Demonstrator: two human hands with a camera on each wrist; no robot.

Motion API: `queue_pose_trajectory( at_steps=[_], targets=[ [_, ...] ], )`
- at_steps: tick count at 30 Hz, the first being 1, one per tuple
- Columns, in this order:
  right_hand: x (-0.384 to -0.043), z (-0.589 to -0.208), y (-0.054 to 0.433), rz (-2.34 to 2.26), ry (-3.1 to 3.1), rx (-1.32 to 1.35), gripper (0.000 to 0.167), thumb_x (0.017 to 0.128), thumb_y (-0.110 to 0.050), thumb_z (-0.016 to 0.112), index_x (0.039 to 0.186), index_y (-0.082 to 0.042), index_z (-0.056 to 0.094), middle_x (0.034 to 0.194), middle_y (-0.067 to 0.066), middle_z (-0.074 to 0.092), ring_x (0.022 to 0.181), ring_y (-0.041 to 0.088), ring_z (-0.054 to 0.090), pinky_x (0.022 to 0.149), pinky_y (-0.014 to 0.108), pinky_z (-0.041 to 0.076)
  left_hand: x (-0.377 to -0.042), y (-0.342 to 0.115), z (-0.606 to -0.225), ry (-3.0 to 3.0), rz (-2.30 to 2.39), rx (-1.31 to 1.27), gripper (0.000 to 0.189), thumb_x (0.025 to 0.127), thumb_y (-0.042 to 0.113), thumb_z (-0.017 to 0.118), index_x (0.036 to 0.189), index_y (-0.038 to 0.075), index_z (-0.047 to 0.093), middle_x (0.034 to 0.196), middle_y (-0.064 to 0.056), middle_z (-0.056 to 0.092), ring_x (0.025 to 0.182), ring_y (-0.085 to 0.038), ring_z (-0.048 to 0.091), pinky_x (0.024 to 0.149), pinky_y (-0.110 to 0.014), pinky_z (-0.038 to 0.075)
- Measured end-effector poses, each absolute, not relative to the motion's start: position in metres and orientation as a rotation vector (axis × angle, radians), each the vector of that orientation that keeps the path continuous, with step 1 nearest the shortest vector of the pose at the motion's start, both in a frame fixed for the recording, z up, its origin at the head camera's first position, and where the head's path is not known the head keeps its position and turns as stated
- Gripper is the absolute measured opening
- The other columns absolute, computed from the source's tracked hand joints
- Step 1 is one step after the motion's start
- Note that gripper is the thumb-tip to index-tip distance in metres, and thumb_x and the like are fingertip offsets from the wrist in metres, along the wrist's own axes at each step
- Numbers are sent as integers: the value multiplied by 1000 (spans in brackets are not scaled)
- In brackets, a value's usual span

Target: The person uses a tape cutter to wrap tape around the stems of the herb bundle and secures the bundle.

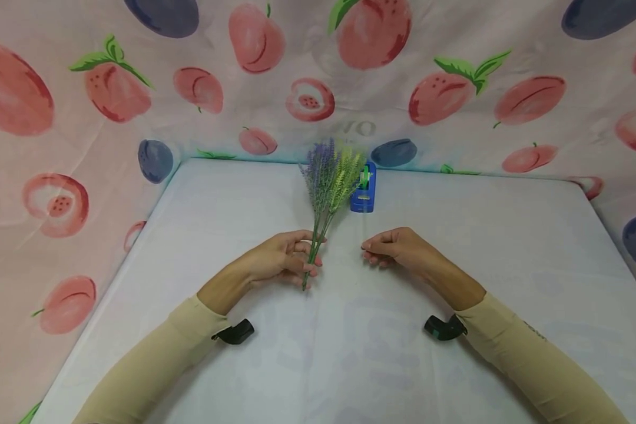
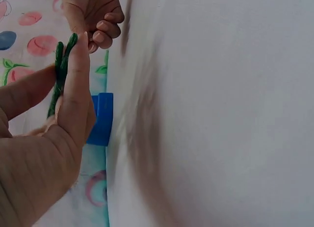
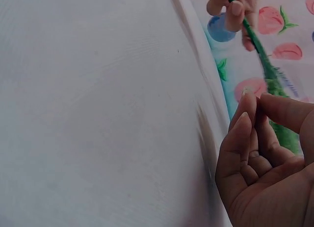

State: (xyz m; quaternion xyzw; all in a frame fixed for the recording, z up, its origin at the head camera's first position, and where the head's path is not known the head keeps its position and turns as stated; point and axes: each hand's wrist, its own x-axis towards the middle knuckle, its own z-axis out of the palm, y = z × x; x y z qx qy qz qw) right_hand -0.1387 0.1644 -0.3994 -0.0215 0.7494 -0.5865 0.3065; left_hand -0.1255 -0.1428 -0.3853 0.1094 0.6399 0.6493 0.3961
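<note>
My left hand (image 1: 286, 259) holds a bunch of artificial lavender (image 1: 331, 176) by its green stems, with purple sprigs on the left and yellow-green ones on the right. In the left wrist view, the stem ends (image 2: 61, 65) sit between thumb and fingers. Across from it, my right hand (image 1: 397, 247) pinches thumb against index finger, right of the stems and apart from them. A faint strip of clear tape (image 1: 364, 224) runs from the blue tape dispenser (image 1: 363, 197) down to those fingertips. The tape hardly shows in the right wrist view, where the right hand (image 3: 270, 158) overlaps the flower heads.
The dispenser stands near the far edge of the white-covered table (image 1: 233, 200), just right of the flower heads. Behind the table hangs a pink cloth (image 1: 360, 100) printed with fruit. Black wrist devices (image 1: 235, 333) sit at both sleeve cuffs.
</note>
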Motion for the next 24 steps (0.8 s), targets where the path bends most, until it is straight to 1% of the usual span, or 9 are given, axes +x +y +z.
queue_pose_trajectory(
  at_steps=[2,6,9,12,15,17,19,21,24],
  targets=[
    [-138,-400,164,-1551,1983,-57,34,103,-19,62,124,7,68,99,8,77,83,13,66,72,27,54,-126,-140,-382,1661,1617,353,65,93,-13,52,153,11,40,116,-15,63,106,-41,67,71,-40,58],
    [-138,-401,163,-1547,1995,-50,32,103,-20,62,122,5,69,100,9,76,83,14,66,72,28,54,-129,-133,-376,1712,1589,489,65,95,-14,47,154,11,39,116,-18,62,110,-51,62,82,-48,57],
    [-138,-402,162,-1547,2004,-46,32,103,-20,62,122,5,70,101,9,76,84,14,67,73,28,54,-134,-127,-374,1740,1581,543,63,98,-11,48,155,13,39,118,-18,61,111,-53,59,89,-53,55],
    [-137,-402,161,-1543,2011,-44,34,102,-24,64,120,3,71,100,8,76,83,14,68,74,29,55,-140,-120,-376,1765,1569,569,61,101,-6,50,157,16,39,121,-18,61,109,-51,58,85,-50,55],
    [-136,-401,161,-1532,2019,-61,37,101,-29,65,118,4,72,99,7,76,83,14,68,74,30,55,-146,-112,-379,1782,1564,596,61,103,-2,52,158,19,38,126,-23,61,98,-46,55,75,-41,51],
    [-136,-401,161,-1532,2021,-60,38,101,-30,66,117,4,72,97,6,76,83,14,68,74,30,55,-149,-107,-381,1790,1570,617,61,103,-2,52,159,18,37,128,-24,61,91,-38,54,71,-36,46],
    [-135,-401,161,-1533,2022,-60,38,101,-30,65,116,4,72,96,6,77,82,14,68,74,30,55,-153,-102,-383,1785,1591,629,59,103,-3,51,158,15,38,128,-24,63,84,-32,52,68,-34,43],
    [-134,-401,161,-1536,2019,-56,38,101,-30,65,116,4,72,96,5,77,82,14,68,74,29,55,-156,-97,-385,1783,1611,632,55,104,-4,50,155,12,40,127,-20,65,84,-29,52,68,-33,43],
    [-134,-402,162,-1538,2018,-54,38,101,-30,65,115,5,73,95,6,77,81,13,68,73,29,55,-161,-90,-386,1782,1643,623,46,103,-6,47,147,8,46,123,-16,68,87,-33,53,71,-34,45]
  ],
)
